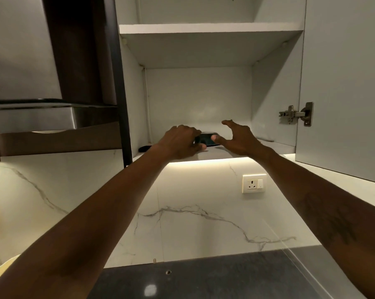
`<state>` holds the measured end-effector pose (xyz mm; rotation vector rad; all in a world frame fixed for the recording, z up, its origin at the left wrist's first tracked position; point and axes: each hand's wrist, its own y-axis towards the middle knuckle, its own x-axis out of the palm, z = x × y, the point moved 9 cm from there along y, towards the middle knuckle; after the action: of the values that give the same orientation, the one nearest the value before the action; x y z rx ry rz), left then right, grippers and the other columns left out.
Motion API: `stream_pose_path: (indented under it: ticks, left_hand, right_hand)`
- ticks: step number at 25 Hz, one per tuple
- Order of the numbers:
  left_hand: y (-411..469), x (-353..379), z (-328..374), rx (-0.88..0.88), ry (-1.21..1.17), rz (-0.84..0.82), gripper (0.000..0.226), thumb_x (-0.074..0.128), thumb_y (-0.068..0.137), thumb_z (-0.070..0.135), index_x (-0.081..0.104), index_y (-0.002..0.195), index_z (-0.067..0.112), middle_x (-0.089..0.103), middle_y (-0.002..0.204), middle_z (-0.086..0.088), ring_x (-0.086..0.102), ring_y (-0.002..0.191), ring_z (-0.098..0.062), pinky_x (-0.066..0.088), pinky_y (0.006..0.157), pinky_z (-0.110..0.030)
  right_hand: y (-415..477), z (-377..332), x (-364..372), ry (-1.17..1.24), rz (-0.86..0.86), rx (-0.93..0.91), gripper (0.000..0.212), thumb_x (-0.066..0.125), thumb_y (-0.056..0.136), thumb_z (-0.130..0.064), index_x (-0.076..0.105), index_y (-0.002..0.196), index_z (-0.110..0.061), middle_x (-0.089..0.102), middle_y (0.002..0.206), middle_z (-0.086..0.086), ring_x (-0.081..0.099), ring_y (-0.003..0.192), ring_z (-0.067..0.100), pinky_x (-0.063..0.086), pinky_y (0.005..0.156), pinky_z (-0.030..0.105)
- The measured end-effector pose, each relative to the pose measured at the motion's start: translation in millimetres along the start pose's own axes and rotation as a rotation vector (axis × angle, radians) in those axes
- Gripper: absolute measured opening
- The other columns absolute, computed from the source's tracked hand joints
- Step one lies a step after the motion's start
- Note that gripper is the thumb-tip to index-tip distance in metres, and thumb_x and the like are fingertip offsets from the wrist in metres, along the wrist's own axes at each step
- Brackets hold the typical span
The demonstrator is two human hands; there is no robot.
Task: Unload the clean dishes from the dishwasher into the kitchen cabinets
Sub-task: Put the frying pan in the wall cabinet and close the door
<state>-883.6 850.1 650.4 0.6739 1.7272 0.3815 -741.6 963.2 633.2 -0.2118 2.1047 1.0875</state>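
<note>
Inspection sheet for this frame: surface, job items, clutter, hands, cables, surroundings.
Surface: lower cabinet shelf, white, with a light strip glowing under its front edge.
Job's things: dark dish at the front of the lower shelf; cannot tell whether it is fully set down. Upper shelf shows nothing from this angle.
Clutter: nothing seen.
Hands: left hand grips the dish's left side; right hand has its fingers spread and its thumb at the dish's right edge.
Cables: nothing seen.
Surroundings: cabinet door open at right, wall socket, marble backsplash, dark countertop, steel hood at left.
</note>
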Motion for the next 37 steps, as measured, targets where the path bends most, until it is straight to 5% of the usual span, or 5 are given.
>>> stream_pose_path:
  ticks: [5, 9, 24, 31, 37]
  left_hand:
    - [-12, -8, 37, 0.125, -0.014, 0.013, 0.049, 0.048, 0.096, 0.057, 0.056, 0.132, 0.024, 0.063, 0.122, 0.002, 0.052, 0.120, -0.020, 0.036, 0.105, -0.052]
    - [-28, -12, 74, 0.177, 0.005, -0.012, 0.062, 0.046, 0.096, 0.060, 0.048, 0.143, 0.019, 0.047, 0.149, 0.000, 0.037, 0.140, -0.020, 0.021, 0.117, -0.052]
    - [-110, -123, 263, 0.354, 0.028, -0.016, 0.073, 0.047, 0.095, 0.061, 0.033, 0.153, 0.018, 0.029, 0.160, -0.006, 0.023, 0.149, -0.023, 0.011, 0.121, -0.049]
    - [-110, -213, 394, 0.557, -0.025, 0.181, 0.075, 0.054, 0.093, 0.058, 0.031, 0.153, 0.017, 0.029, 0.160, -0.007, 0.025, 0.148, -0.023, 0.015, 0.121, -0.049]
    - [-104, -265, 479, 0.658, -0.004, 0.265, 0.080, 0.057, 0.091, 0.055, 0.028, 0.154, 0.014, 0.026, 0.162, -0.008, 0.022, 0.150, -0.024, 0.014, 0.123, -0.047]
  right_hand:
    - [-51, -10, -14, 0.000, 0.103, 0.002, 0.084, 0.061, 0.086, -0.067, 0.035, 0.152, -0.021, 0.035, 0.159, 0.005, 0.035, 0.145, 0.027, 0.032, 0.117, 0.045]
    - [-101, -14, -30, -0.019, 0.111, 0.033, 0.085, 0.059, 0.083, -0.073, 0.035, 0.150, -0.026, 0.039, 0.157, 0.001, 0.042, 0.140, 0.024, 0.040, 0.112, 0.046]
    - [-317, -59, -187, -0.142, 0.279, 0.135, 0.077, 0.058, 0.087, -0.067, 0.038, 0.148, -0.025, 0.039, 0.157, -0.001, 0.045, 0.138, 0.024, 0.039, 0.111, 0.042]
    - [-407, -75, -302, -0.249, 0.540, 0.179, 0.067, 0.057, 0.090, -0.060, 0.041, 0.143, -0.022, 0.045, 0.153, 0.000, 0.048, 0.136, 0.023, 0.041, 0.111, 0.048]
    - [-465, -77, -384, -0.338, 0.824, 0.186, 0.053, 0.065, 0.095, -0.040, 0.050, 0.138, -0.013, 0.037, 0.158, 0.005, 0.047, 0.138, 0.022, 0.042, 0.109, 0.029]
